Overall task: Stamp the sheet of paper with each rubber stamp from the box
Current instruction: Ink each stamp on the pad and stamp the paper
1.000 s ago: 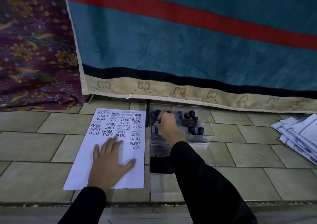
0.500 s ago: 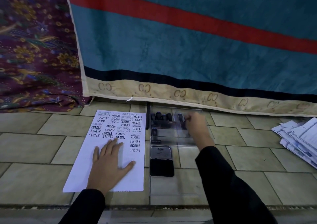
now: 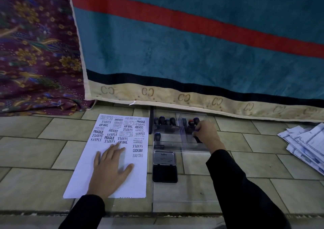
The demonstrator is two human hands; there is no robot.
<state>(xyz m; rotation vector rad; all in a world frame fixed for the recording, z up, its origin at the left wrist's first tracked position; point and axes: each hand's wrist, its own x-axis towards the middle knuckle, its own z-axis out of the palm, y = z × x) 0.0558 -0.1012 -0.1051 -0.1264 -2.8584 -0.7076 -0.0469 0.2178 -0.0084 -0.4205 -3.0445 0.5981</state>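
Tiled floor point(image 3: 43, 151) in beige, with a big teal blanket point(image 3: 192, 53) hanging at the far side, red stripe across it and a cream border with a repeating logo along the bottom. Purple floral cloth point(image 3: 35, 44) bunched up at the far left.

Sheet of paper point(image 3: 108, 158) lies flat on the tiles, left of centre. Its far half is already crowded with black stamp marks: FRAGILE, SAMPLE, AIR MAIL, AMENDED, EXPRESS, FAX OUT, some upside down. Near half is mostly blank. Left hand point(image 3: 112, 169) is pressed flat on the paper, fingers spread, not gripping anything, just pinning it down.

Just right of the paper sits the clear plastic box point(image 3: 168, 141), divided into compartments. A row of dark-handled rubber stamps point(image 3: 164, 121) stands in the far-left compartment, one more stamp point(image 3: 157, 137) sits alone in the compartment nearer to the camera, and a couple more, one with a red top, are in the far-right section.

Right hand point(image 3: 205, 132) is in that right section, fingers curled around a dark stamp handle point(image 3: 197, 121), so it looks clamped on it, though the fingertips are partly hidden.

Near side of the box there's an open ink pad point(image 3: 164, 173), lid flipped up, black pad facing up. A clear lid point(image 3: 184, 193) lies flat on the tiles near the camera. Far right, a messy stack of printed papers point(image 3: 305, 144), well apart from everything else.
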